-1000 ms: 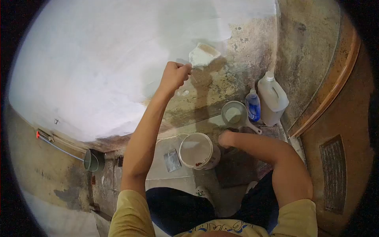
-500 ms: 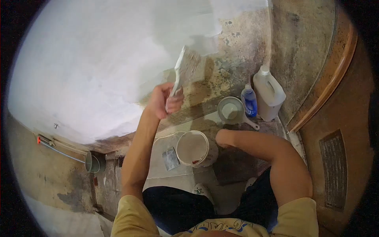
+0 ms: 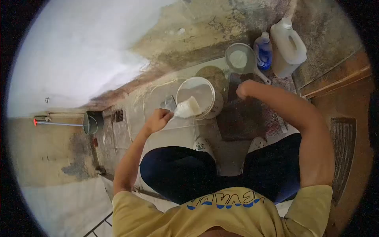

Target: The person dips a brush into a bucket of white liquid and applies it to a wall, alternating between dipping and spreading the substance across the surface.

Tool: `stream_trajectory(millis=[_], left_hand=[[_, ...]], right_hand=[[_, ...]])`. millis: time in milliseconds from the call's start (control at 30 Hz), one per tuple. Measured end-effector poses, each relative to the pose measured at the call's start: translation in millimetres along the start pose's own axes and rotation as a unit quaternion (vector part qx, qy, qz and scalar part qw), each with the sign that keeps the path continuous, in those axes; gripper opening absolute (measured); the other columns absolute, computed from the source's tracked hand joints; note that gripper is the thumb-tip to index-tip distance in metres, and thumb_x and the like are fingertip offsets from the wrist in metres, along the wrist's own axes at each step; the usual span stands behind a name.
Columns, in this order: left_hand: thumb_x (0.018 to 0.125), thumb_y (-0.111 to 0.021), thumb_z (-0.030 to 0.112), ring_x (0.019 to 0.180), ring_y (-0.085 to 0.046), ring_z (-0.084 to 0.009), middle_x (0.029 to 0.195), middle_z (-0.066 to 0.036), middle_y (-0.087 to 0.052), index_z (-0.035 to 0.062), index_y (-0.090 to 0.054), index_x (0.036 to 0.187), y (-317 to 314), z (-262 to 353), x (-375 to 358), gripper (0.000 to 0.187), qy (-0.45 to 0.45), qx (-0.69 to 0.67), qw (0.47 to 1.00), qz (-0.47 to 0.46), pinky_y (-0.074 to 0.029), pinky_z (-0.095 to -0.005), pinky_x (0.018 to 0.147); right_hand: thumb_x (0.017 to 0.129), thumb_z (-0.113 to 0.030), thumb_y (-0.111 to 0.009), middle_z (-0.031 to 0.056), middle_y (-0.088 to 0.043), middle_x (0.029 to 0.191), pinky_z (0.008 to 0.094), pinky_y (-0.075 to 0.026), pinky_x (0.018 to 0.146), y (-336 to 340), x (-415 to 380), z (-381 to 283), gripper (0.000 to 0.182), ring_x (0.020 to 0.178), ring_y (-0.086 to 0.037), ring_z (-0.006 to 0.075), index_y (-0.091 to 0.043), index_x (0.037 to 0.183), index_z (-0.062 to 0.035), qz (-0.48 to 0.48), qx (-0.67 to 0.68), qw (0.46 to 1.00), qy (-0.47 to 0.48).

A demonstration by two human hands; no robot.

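Note:
My left hand (image 3: pixel 158 120) is closed round the handle of a paintbrush (image 3: pixel 188 107). The wide bristles, coated in white, lie over the near left rim of a white bucket (image 3: pixel 213 103). Whitish material shows inside the bucket. My right hand (image 3: pixel 245 90) hangs to the right of the bucket, above a dark patch of floor and apart from the bucket. It looks curled with the wrist bent, and its fingers are hidden from view. Just left of the bucket lies a small grey flat piece (image 3: pixel 169 102), partly covered by the brush.
At the wall stand a handled pan (image 3: pixel 239 59) with pale contents, a blue liquid bottle (image 3: pixel 263 51) and a white jug (image 3: pixel 288 49). A dark bucket (image 3: pixel 92 122) and a long-handled tool (image 3: pixel 63 123) are at the left. The wall (image 3: pixel 90 51) is partly white, with stained areas low down.
My left hand has brought the paintbrush down from in front of the wall to the bucket's rim. The view has tilted downward. My right hand stays beside the bucket.

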State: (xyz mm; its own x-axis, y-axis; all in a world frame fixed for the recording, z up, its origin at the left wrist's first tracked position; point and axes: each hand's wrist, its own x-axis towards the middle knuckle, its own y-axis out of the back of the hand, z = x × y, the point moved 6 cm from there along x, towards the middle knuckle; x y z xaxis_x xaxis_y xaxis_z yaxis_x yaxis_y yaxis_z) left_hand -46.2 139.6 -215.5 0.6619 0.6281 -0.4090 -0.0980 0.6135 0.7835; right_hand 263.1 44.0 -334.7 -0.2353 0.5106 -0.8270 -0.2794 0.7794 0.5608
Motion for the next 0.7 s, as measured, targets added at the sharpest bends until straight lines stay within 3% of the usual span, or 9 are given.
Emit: stream_trajectory(millis=[100, 233, 300, 333, 400, 533, 600, 700], left_hand=[[0.09, -0.055, 0.026, 0.054, -0.049, -0.0294, 0.063, -0.027, -0.051, -0.0071, -0.056, 0.069, -11, -32, -5, 0.039, -0.01, 0.048, 0.998, -0.048, -0.04, -0.0445, 0.057], [0.09, -0.054, 0.029, 0.056, -0.052, -0.0339, 0.066, -0.029, -0.053, -0.0079, -0.057, 0.07, 1, -55, -13, 0.042, 0.0, 0.061, 0.99, -0.124, -0.04, -0.0463, 0.06], [0.091, -0.057, 0.026, 0.061, -0.057, -0.0211, 0.062, -0.018, -0.061, -0.0054, -0.064, 0.075, 10, -60, -17, 0.036, 0.002, 0.092, 0.984, -0.153, -0.044, -0.0413, 0.06], [0.091, -0.057, 0.026, 0.061, -0.057, -0.0211, 0.062, -0.018, -0.061, -0.0054, -0.064, 0.075, 18, -59, -18, 0.036, 0.001, 0.093, 0.984, -0.154, -0.044, -0.0413, 0.06], [0.091, -0.054, 0.032, 0.065, -0.059, -0.032, 0.07, -0.025, -0.061, -0.0077, -0.063, 0.076, 33, -58, -23, 0.043, 0.044, 0.114, 0.973, -0.196, -0.045, -0.0429, 0.064], [0.092, -0.054, 0.031, 0.064, -0.058, -0.0275, 0.067, -0.022, -0.062, -0.0073, -0.063, 0.078, 64, -45, -32, 0.041, 0.079, 0.077, 0.989, -0.095, -0.045, -0.043, 0.064], [0.094, -0.054, 0.028, 0.059, -0.051, -0.0207, 0.059, -0.017, -0.054, -0.0069, -0.059, 0.074, 80, -36, -29, 0.041, 0.036, 0.028, 0.999, -0.026, -0.041, -0.0421, 0.059], [0.095, -0.055, 0.028, 0.056, -0.043, -0.0167, 0.055, -0.011, -0.044, -0.0067, -0.055, 0.071, 99, -26, -9, 0.042, 0.019, 0.047, 0.998, -0.037, -0.037, -0.0395, 0.055]], right_hand=[[0.08, -0.024, -0.073, 0.011, -0.069, 0.114, 0.0444, -0.054, 0.083, 0, -1, 1, 0.035, 0.101, -0.066, 0.0294, -0.071, 0.11, -0.0054, 0.018, 0.012, 1.0, -0.011], [0.075, -0.024, -0.075, 0.0102, -0.071, 0.108, 0.0434, -0.055, 0.084, 2, 0, 2, 0.034, 0.099, -0.067, 0.028, -0.073, 0.105, -0.0061, 0.032, 0.027, 0.999, -0.031], [0.074, -0.024, -0.076, 0.0104, -0.071, 0.106, 0.0435, -0.055, 0.084, 5, 2, 2, 0.034, 0.099, -0.067, 0.0278, -0.073, 0.104, -0.0059, 0.034, 0.03, 0.998, -0.031], [0.073, -0.024, -0.076, 0.0105, -0.072, 0.104, 0.0436, -0.055, 0.084, 6, 3, 4, 0.035, 0.098, -0.067, 0.0276, -0.074, 0.102, -0.0058, 0.038, 0.031, 0.998, -0.036], [0.073, -0.025, -0.076, 0.0109, -0.072, 0.104, 0.044, -0.055, 0.083, 10, 8, 4, 0.035, 0.098, -0.067, 0.0278, -0.074, 0.103, -0.0058, 0.023, 0.026, 0.999, -0.037], [0.072, -0.027, -0.078, 0.0103, -0.071, 0.105, 0.0449, -0.055, 0.082, 8, 25, 6, 0.036, 0.099, -0.067, 0.0282, -0.074, 0.103, -0.0073, 0.004, -0.021, 1.0, -0.023], [0.072, -0.027, -0.078, 0.0096, -0.071, 0.107, 0.0453, -0.055, 0.082, 8, 30, 7, 0.037, 0.099, -0.067, 0.028, -0.074, 0.103, -0.0085, -0.015, -0.018, 0.999, -0.027], [0.071, -0.027, -0.078, 0.0083, -0.071, 0.107, 0.0457, -0.054, 0.08, 13, 29, 6, 0.035, 0.099, -0.066, 0.0278, -0.075, 0.102, -0.0102, -0.02, -0.028, 0.999, -0.019]])
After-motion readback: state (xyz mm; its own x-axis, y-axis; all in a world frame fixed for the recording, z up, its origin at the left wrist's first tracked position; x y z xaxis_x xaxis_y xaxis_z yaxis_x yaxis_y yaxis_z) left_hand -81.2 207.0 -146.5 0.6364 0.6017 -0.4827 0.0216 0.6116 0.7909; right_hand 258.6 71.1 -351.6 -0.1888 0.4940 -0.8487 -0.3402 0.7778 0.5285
